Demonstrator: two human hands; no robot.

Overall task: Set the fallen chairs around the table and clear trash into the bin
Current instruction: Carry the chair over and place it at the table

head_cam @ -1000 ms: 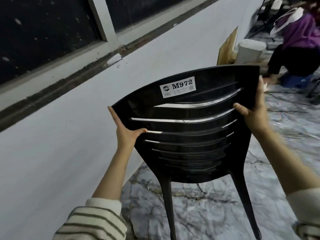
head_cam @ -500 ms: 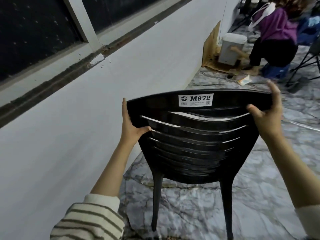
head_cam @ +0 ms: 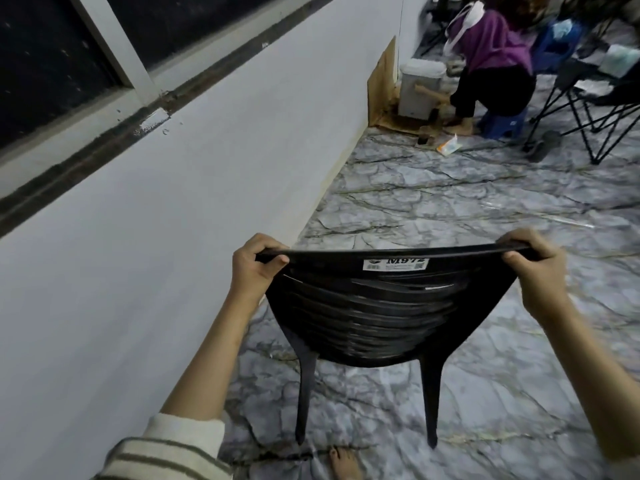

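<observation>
Head: both hands (L (head_cam: 250, 268), R (head_cam: 535, 268)) grip slatted blk plastic chair (head_cam: 374, 317).

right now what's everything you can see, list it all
black chair: one, black, upright just ahead, back facing the camera
sticker: one, white, top of the chair back
white bin: one, white, far end by the wall
cardboard: one sheet, brown, against the wall beside the bin
packet: one, white and orange, floor near the bin
other person: one, purple top, by the bin
stool: one, blue, under that person
folding chair: one, black frame, far right
floor: grey marble pattern
foot: one, bare, bottom edge
left hand: fingers curled over the chair top's left corner
right hand: fingers curled over its right corner
</observation>
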